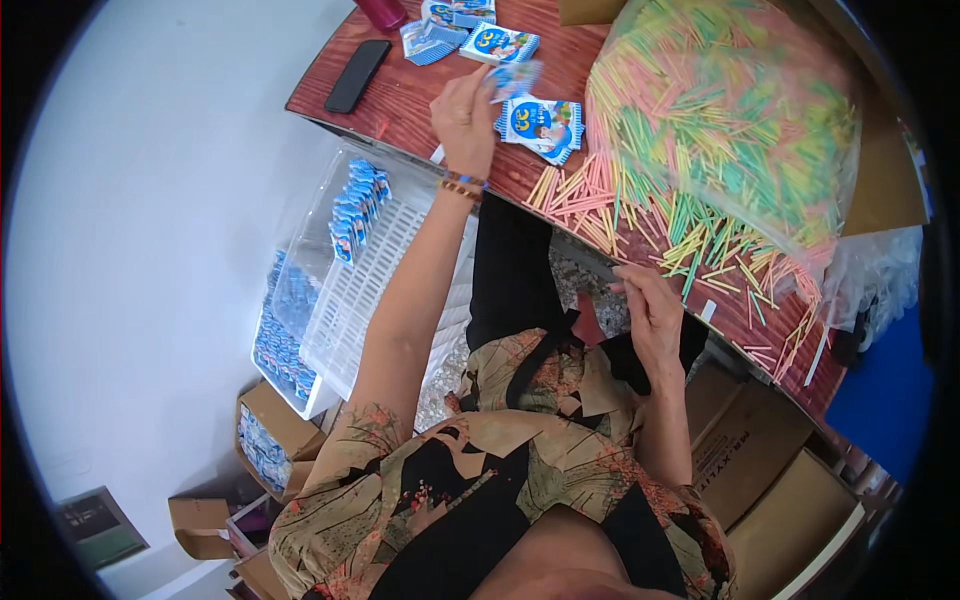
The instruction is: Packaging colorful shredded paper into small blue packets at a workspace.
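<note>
My left hand (465,118) is over the table's near edge, its fingers pinched on a small blue-and-white packet (514,80) that is smeared by motion. Just below that packet lies a small pile of similar packets (543,128). Another packet stack (499,43) sits farther back, with loose packets (433,40) to its left. My right hand (652,315) hovers beside the table edge, fingers bent and drawn together; whatever they may hold is too small to make out. Loose pink, yellow and green thin sticks (690,235) spread over the table close to it.
A large clear bag (730,110) of coloured sticks leans on the reddish table (420,95). A black phone (358,77) lies at the left. Below stand a white slatted basket (385,250) with packets, a packet-filled tray (318,400) and cardboard boxes (755,440).
</note>
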`<control>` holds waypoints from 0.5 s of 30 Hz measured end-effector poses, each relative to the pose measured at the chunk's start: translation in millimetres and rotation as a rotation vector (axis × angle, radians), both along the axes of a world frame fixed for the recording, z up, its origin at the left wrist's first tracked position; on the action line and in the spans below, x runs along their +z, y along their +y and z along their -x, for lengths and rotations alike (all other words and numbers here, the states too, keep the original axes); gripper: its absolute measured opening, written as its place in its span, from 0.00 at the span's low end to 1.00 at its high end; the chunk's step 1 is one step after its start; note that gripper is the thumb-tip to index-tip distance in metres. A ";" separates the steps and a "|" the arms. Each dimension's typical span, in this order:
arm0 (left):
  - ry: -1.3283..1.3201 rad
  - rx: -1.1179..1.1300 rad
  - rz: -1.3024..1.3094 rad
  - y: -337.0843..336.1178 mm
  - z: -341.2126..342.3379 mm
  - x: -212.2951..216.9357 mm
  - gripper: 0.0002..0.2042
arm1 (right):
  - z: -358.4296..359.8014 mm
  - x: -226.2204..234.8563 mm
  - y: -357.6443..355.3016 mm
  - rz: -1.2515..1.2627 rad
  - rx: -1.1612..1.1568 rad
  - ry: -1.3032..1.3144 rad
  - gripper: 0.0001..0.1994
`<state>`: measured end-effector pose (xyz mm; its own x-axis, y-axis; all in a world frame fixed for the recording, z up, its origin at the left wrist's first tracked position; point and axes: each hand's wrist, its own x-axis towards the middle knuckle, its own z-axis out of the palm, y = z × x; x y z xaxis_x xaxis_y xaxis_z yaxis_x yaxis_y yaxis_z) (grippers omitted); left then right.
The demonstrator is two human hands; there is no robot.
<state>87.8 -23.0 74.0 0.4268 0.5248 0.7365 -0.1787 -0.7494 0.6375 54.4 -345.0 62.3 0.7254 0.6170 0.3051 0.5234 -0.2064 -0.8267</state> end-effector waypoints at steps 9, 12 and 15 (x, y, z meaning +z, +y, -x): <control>0.063 -0.509 1.064 -106.1 61.9 20.9 0.07 | -30.9 43.7 51.9 -0.609 -0.060 0.794 0.09; 0.076 -0.620 1.178 -133.9 61.9 14.1 0.07 | -46.9 23.5 40.9 -0.398 0.024 0.800 0.08; 0.119 -0.670 1.260 -144.5 63.1 10.3 0.08 | -44.5 15.8 28.6 -0.516 -0.015 0.889 0.08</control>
<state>24.7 -167.6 84.3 0.8757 0.4682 -0.1183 -0.1651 0.5204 0.8378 98.9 -316.5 78.0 0.8250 0.5520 -0.1209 -0.3214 0.2823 -0.9039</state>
